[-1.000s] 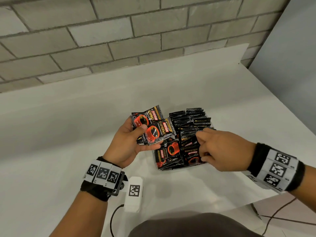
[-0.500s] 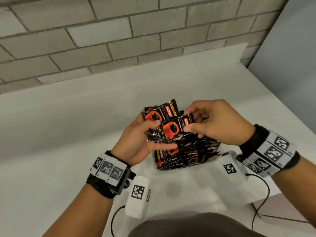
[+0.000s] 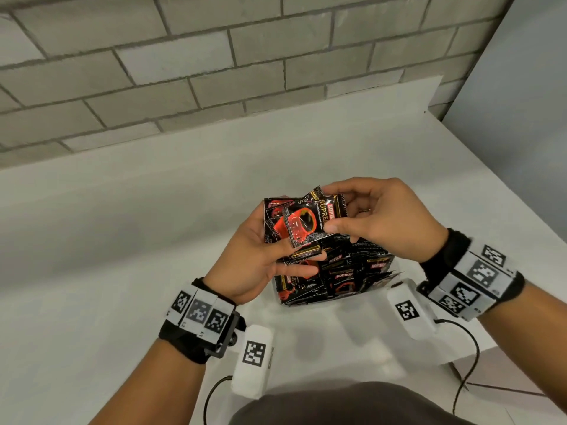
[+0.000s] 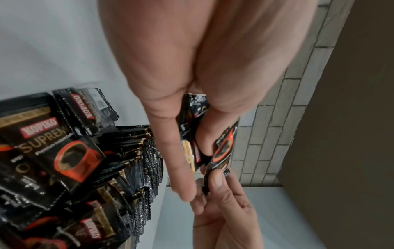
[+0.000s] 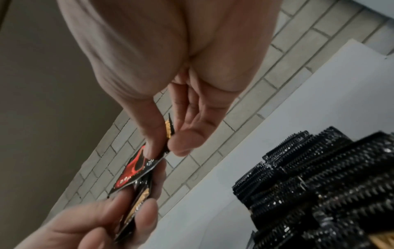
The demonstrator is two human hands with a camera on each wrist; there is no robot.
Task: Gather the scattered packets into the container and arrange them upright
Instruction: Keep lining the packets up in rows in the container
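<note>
Two hands hold coffee packets just above a full container.

The left hand [image 3: 254, 256] grips a small fan of black-and-red packets [image 3: 276, 222]; the right hand [image 3: 380, 222] pinches the front packet [image 3: 302, 223] by its edge, thumb on its face. Directly below, the container [image 3: 334, 280] on the white surface [image 3: 122, 271] is packed with packets: a far row stands upright on edge, nearer ones lie jumbled and tilted.

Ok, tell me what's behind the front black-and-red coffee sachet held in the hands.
Behind the front black-and-red coffee sachet, pinched by the right hand, more identical sachets rest in the left hand. Their number is hidden by the front one.
</note>
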